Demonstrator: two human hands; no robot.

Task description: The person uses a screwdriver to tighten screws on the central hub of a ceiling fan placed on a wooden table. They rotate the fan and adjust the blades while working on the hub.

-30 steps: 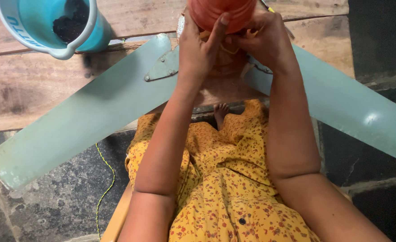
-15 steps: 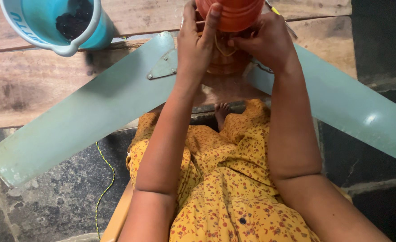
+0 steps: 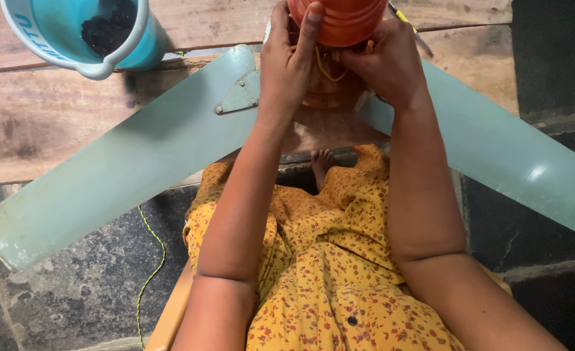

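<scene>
From the head camera, looking down over a yellow flowered dress, both hands are up at the hub of a ceiling fan that lies across a wooden bench. The left hand is wrapped around the side of the orange motor housing, thumb pressed flat on its front. The right hand is closed against the other side, fingers curled in under the housing where a thin yellowish wire loops out. The hands sit close together, both clamped on the housing, which stands just beyond them at the top edge of the view.

A pale green fan blade runs out and down to the left of the left hand, fixed by a small metal bracket; another blade stretches off right of the right hand. Up and left of the left hand stands a blue bucket with dark stuff inside.

I'd say the work in hand is on the wiring at the hub. The next move looks to need a steady grip from the left while the right fingers work the wire.
</scene>
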